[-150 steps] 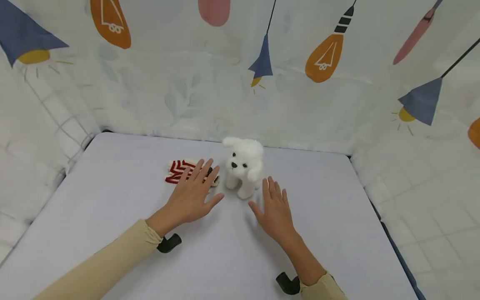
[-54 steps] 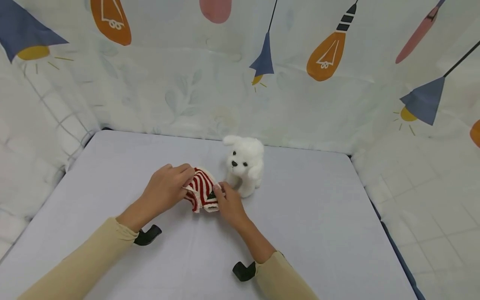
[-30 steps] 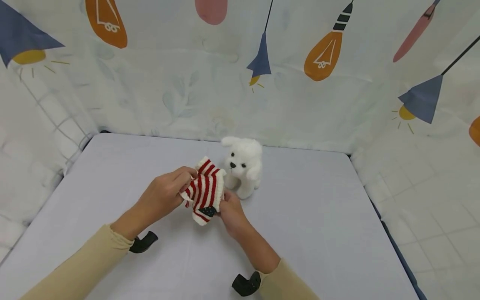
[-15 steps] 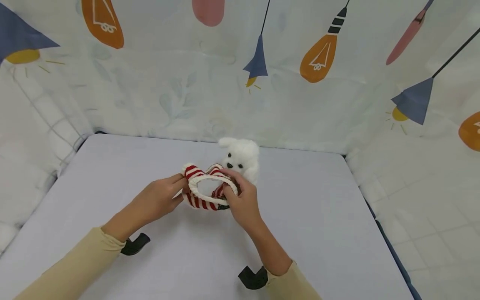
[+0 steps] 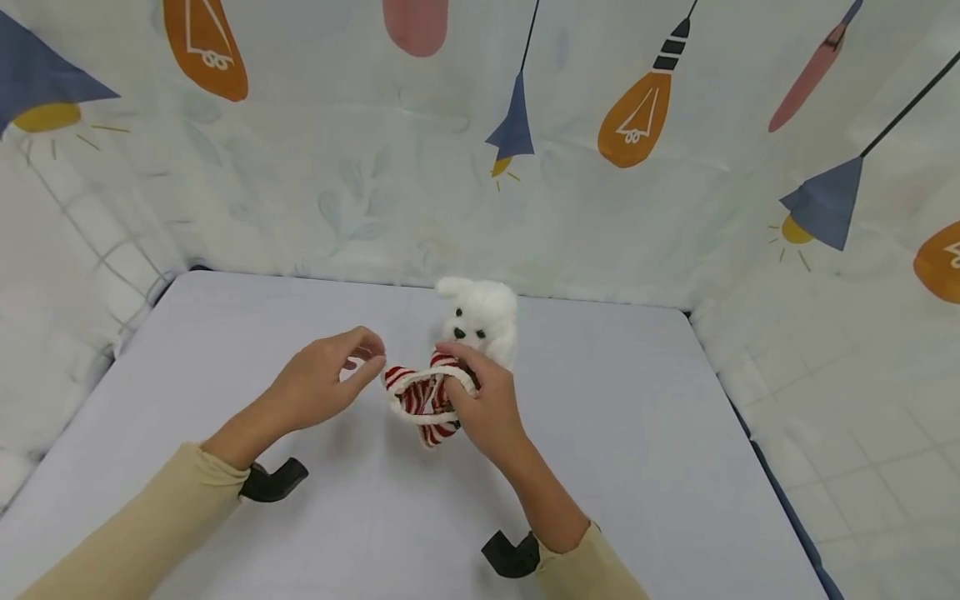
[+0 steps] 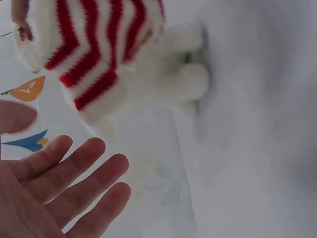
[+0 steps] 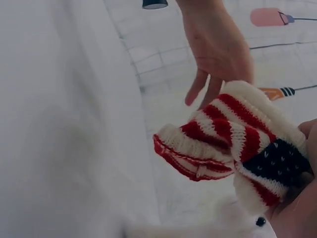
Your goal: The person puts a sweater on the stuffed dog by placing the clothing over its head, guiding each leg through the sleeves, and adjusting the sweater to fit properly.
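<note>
A small knitted sweater (image 5: 424, 398), striped red and white, is held up off the table with its white-edged opening toward me. My right hand (image 5: 489, 407) pinches that edge between thumb and fingers. To the left of the sweater, my left hand (image 5: 321, 385) is off the cloth, its fingers loosely bent with nothing between them. The left wrist view shows its spread fingers (image 6: 94, 181) below the striped knit (image 6: 94, 44). A navy patch with white flecks (image 7: 277, 162) appears in the right wrist view. Just behind stands a white plush dog (image 5: 489, 310), its lower body covered by sweater and hand.
A white cloth covers the table (image 5: 637, 417). A pale curtain (image 5: 300, 150) printed with lamps and bulbs rises behind its back edge. Black curved pieces (image 5: 276, 482) sit at both wrists.
Both hands went from lying open to lifting the sweater from beside the dog and turning its opening toward me. The left hand has just let go; the sweater's left side sags.
</note>
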A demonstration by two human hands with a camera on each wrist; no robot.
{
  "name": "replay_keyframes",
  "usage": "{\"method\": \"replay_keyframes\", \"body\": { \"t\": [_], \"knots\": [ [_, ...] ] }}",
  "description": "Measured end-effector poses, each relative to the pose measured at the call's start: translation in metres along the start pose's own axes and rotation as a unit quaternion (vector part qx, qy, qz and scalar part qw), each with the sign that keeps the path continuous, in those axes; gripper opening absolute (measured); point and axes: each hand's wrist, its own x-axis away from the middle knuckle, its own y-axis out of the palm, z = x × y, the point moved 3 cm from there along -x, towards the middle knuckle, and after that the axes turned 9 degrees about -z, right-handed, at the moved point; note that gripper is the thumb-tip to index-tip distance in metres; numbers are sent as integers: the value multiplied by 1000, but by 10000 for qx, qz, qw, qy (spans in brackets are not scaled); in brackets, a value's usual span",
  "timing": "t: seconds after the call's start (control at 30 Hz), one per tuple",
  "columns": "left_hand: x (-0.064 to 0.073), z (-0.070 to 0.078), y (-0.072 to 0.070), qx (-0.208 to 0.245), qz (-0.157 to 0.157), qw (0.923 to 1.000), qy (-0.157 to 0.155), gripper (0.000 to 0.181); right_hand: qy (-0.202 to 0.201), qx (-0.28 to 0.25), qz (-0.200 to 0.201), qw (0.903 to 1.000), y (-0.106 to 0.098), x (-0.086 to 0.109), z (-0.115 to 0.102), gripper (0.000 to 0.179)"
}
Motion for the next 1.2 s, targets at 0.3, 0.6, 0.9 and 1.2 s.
{"method": "replay_keyframes", "body": {
  "t": [0.3, 0.6, 0.9, 1.2],
  "knots": [
    [-13, 26, 12, 967, -1152, 9873, 519, 76, -623, 732, -233, 9951, 5, 2, -1, 41],
    [-29, 22, 32, 2173, -1358, 9631, 818, 74, -880, 837, -44, 9926, 2, 6, -7, 43],
    [-36, 20, 34, 2109, -856, 9665, 1187, 37, -890, 786, 101, 9929, 0, 9, 0, 41],
    [-43, 34, 23, 2195, -668, 9640, 1344, 32, -531, 778, -135, 9955, 0, 11, 10, 50]
  ]
}}
